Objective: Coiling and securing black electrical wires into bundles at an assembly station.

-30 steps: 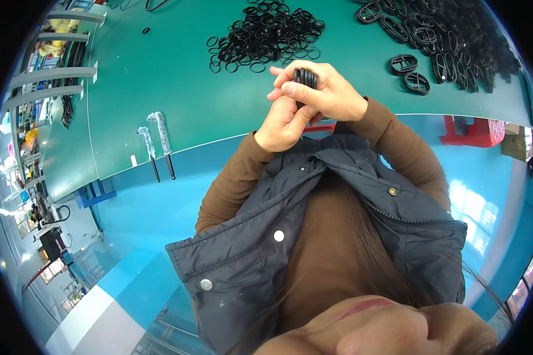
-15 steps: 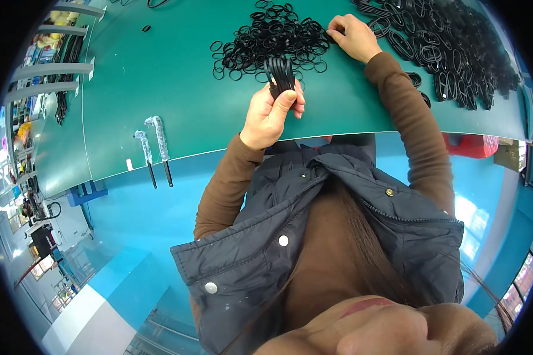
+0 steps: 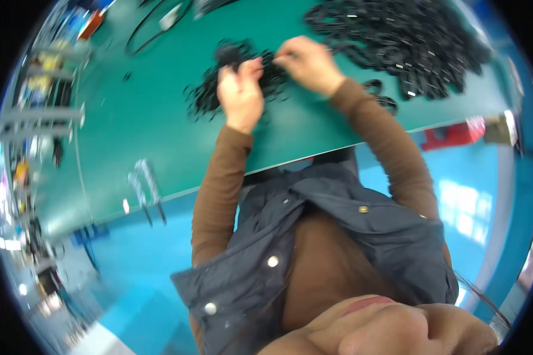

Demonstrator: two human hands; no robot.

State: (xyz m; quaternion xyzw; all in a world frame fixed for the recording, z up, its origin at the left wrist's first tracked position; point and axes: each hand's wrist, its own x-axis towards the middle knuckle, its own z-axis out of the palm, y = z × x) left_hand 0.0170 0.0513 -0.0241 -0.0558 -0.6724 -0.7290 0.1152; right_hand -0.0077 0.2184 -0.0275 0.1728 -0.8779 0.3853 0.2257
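Note:
In my left hand (image 3: 241, 97) is a coiled bundle of black cable (image 3: 228, 54), its loops standing up beyond the fingers. Motion blurs its outline against the pile of small black rings (image 3: 205, 99) behind it. My right hand (image 3: 312, 66) is at the right edge of that pile, thumb and forefinger pinched together. Whatever lies between those fingertips is too blurred to make out. The two hands are apart, the left one partly covering the rings.
Many coiled black cables (image 3: 397, 47) are heaped at the far right of the green table (image 3: 130, 118). Two wrapped tools with dark handles (image 3: 147, 180) lie by the front edge at left. A black cord with a white piece (image 3: 170, 18) lies at the far left.
The view has shifted and blurred. My left hand has moved forward with the cable bundle, over the rings. My right hand remains pinched by the pile's right side, now nearer the left hand.

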